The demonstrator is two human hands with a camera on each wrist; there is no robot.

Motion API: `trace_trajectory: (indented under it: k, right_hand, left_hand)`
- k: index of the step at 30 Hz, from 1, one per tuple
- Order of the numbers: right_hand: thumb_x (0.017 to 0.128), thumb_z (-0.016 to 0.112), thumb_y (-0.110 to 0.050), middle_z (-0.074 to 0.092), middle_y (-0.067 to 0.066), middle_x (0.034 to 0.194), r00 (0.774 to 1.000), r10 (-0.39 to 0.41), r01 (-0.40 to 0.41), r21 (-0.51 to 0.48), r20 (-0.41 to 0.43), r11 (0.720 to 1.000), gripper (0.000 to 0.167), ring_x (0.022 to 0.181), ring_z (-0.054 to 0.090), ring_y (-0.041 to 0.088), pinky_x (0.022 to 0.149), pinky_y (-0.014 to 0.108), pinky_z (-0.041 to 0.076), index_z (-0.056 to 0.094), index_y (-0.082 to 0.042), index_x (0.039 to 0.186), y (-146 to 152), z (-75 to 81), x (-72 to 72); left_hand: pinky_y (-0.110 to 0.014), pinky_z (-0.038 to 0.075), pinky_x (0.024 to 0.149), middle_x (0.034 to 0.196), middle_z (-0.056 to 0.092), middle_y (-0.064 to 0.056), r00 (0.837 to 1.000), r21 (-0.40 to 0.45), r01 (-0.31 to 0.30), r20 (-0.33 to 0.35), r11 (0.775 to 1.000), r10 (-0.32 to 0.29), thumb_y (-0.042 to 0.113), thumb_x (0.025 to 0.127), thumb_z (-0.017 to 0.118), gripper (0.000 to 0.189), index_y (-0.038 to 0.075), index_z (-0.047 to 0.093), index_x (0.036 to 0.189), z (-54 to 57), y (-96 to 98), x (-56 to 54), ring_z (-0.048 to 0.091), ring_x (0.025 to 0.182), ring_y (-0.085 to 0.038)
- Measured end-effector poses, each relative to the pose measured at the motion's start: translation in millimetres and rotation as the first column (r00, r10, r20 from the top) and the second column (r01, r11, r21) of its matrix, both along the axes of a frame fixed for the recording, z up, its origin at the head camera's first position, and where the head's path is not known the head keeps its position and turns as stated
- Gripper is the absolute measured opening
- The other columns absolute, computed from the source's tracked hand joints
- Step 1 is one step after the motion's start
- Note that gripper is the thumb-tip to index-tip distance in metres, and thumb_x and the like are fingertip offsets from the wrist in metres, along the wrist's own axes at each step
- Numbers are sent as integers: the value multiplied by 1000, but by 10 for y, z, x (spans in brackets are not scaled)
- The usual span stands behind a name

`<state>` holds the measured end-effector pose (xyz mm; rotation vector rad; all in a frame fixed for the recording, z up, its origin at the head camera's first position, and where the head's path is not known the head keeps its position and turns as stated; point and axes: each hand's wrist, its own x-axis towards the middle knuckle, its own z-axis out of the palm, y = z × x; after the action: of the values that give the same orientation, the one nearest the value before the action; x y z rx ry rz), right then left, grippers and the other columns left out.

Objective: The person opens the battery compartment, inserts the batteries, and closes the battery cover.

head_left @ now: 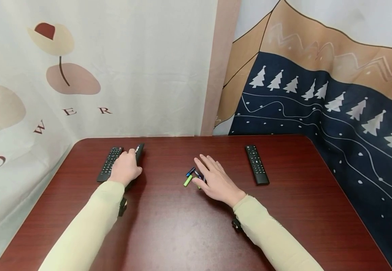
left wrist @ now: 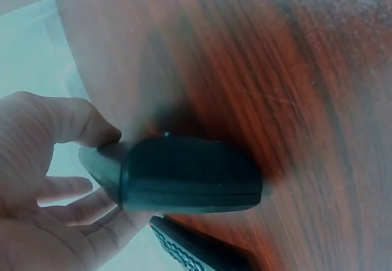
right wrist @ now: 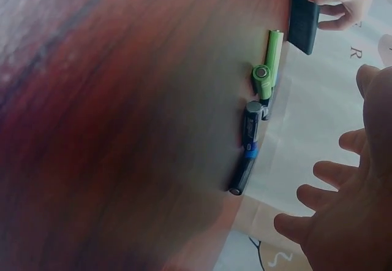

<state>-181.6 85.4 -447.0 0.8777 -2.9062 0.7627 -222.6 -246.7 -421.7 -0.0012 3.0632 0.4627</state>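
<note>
My left hand [head_left: 125, 167] grips a black remote control [head_left: 140, 149] between thumb and fingers. In the left wrist view that remote [left wrist: 193, 176] shows end-on and tilted, the thumb on one edge and the fingers on the other side. My right hand [head_left: 218, 180] is spread above the table just right of a small group of batteries, with nothing in its grasp. A green battery [head_left: 187, 181] lies at the near side of the group; dark batteries with blue bands [right wrist: 250, 127] lie against it. The right hand partly hides the group in the head view.
Left of my left hand, another black remote [head_left: 109, 163] lies buttons up. A third remote [head_left: 257, 165] lies on the right of the reddish-brown table [head_left: 169, 233]. Printed curtains [head_left: 155, 67] hang along the table's far edge and sides.
</note>
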Motion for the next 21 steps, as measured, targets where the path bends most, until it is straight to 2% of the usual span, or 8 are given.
trace_trajectory:
  k: [5,9,13,17,21]
  right_hand:
    - [107,53,-43,26,16,168,1000,11,-11,-4,-10,1000,67,155,23,40,125,58,21,32,-11,162,-25,16,-4]
    - [107,53,-43,27,16,168,1000,15,-15,-14,-12,1000,67,155,24,42,124,58,21,32,-10,162,-32,20,4]
    - [107,55,-42,28,17,168,999,22,-22,-31,-24,999,67,154,25,44,123,61,23,34,-10,161,-31,10,12]
    - [107,54,-42,28,17,168,999,24,-25,-29,-22,999,66,153,25,45,123,62,23,33,-10,162,-30,-3,10]
    - [107,54,-43,27,17,168,1000,23,-23,-29,-20,999,66,153,25,44,123,62,22,33,-11,162,-38,-5,14]
  left_hand:
    - [-60,56,82,112,59,-40,999,21,-32,-1,999,32,8,87,64,56,-19,43,131,36,-45,4,63,94,-48]
    - [-62,54,86,124,57,-42,999,41,-39,2,998,39,11,89,65,66,-18,40,143,53,-96,6,61,101,-50]
    - [-63,52,88,134,54,-39,998,13,-54,31,998,54,17,91,66,71,-13,38,149,77,-144,-1,59,106,-50]
    - [-61,53,81,126,60,-35,996,-25,-62,67,998,63,21,92,66,64,-10,47,145,104,-177,-4,60,99,-45]
    - [-57,54,76,120,62,-33,992,-22,-70,100,997,72,23,93,65,60,-9,51,142,120,-208,-1,60,94,-42]
